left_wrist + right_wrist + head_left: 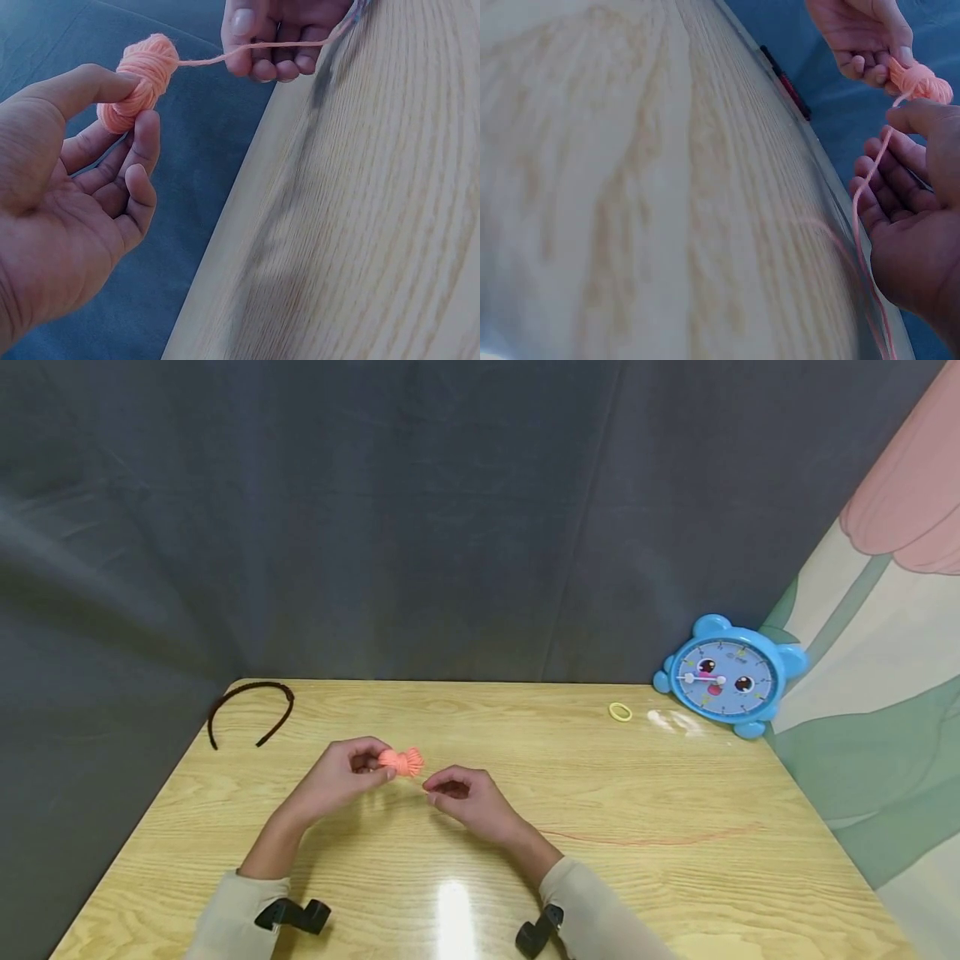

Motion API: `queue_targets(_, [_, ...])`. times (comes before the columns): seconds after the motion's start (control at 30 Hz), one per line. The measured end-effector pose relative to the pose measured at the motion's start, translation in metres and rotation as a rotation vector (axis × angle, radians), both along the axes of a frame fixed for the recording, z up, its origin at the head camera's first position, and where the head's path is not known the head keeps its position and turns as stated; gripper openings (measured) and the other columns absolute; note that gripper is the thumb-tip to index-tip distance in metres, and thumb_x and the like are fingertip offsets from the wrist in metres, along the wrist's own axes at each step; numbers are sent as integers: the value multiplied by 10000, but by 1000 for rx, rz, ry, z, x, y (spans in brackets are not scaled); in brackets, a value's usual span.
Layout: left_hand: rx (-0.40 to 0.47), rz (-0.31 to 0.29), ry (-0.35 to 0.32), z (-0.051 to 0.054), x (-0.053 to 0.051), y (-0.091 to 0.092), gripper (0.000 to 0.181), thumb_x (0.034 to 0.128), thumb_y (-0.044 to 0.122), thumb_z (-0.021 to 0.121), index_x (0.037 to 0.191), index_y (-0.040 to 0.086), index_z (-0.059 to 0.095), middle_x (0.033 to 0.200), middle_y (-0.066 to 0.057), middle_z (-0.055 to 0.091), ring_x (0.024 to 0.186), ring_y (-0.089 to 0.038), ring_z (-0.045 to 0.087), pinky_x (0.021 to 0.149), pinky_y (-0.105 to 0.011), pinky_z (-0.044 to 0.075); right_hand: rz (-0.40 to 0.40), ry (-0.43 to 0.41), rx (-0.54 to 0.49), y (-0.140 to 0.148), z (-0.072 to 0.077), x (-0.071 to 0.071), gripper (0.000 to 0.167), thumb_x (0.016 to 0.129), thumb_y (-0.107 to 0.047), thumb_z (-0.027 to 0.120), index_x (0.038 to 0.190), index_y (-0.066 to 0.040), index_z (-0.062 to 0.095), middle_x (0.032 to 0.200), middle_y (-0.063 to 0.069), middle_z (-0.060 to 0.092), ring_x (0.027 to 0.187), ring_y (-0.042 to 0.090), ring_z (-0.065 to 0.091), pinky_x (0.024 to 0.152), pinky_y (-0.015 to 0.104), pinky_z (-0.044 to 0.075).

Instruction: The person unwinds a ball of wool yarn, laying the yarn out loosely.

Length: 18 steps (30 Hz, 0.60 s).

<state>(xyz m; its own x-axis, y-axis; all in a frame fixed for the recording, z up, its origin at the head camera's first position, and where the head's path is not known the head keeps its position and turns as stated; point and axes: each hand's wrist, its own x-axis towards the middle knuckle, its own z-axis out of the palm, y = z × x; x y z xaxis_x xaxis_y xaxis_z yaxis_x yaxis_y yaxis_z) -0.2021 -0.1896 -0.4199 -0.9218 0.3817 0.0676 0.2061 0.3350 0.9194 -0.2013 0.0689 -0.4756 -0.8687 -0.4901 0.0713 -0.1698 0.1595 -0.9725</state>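
Note:
My left hand (pixel 336 783) pinches a small bundle of coral-pink yarn (pixel 407 763) between thumb and fingers, above the table. In the left wrist view the bundle (pixel 142 84) is wound round its middle, with the thumb lying on it. My right hand (pixel 474 803) is just to the right and nearer the front, pinching the strand (pixel 861 214) that leaves the bundle. Between the two hands the strand (pixel 202 63) runs nearly straight. Past the right hand, the loose tail (pixel 645 842) trails across the tabletop to the right.
The wooden table (pixel 375 877) has a dark headband (pixel 252 684) at its back left. A yellow ring (pixel 620 712) lies toward the back right, near a blue bear-shaped clock (pixel 723 677). A dark curtain (pixel 450 527) hangs behind.

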Motion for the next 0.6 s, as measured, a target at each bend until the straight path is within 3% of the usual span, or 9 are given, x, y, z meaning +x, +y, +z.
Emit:
queue_targets(0.13, [-6, 8, 4, 0, 0, 0, 204, 975, 159, 732, 1126, 26, 704, 956, -113, 658, 778, -122, 588, 666, -240, 522, 5, 17, 12, -2, -1, 1, 190, 1004, -104, 672, 1134, 20, 735, 1133, 215, 731, 989, 297, 707, 780, 175, 543])
queue_targets(0.27, [-17, 16, 7, -1, 0, 0, 199, 975, 164, 732, 1125, 36, 706, 951, -85, 658, 774, -117, 588, 661, -242, 524, -7, 28, 19, 1, 1, 3, 188, 1005, -131, 681, 1101, 16, 745, 1098, 198, 741, 921, 196, 687, 757, 183, 534])
queue_targets(0.43, [-25, 24, 0, -1, 0, 0, 192, 972, 169, 737, 1116, 46, 711, 942, -71, 651, 772, -119, 582, 663, -236, 522, -29, 42, 3, 10, 12, 9, 166, 1001, -152, 692, 1083, -20, 751, 1076, 164, 740, 887, 98, 657, 761, 194, 534])
queue_targets(0.6, [-31, 28, -7, -1, 0, -2, 200, 969, 162, 739, 1121, 35, 709, 936, -68, 651, 772, -119, 575, 664, -256, 528, -60, 107, -37, 21, 27, 13, 181, 1008, -175, 688, 1080, -20, 748, 1060, 120, 735, 910, 100, 649, 784, 225, 544])
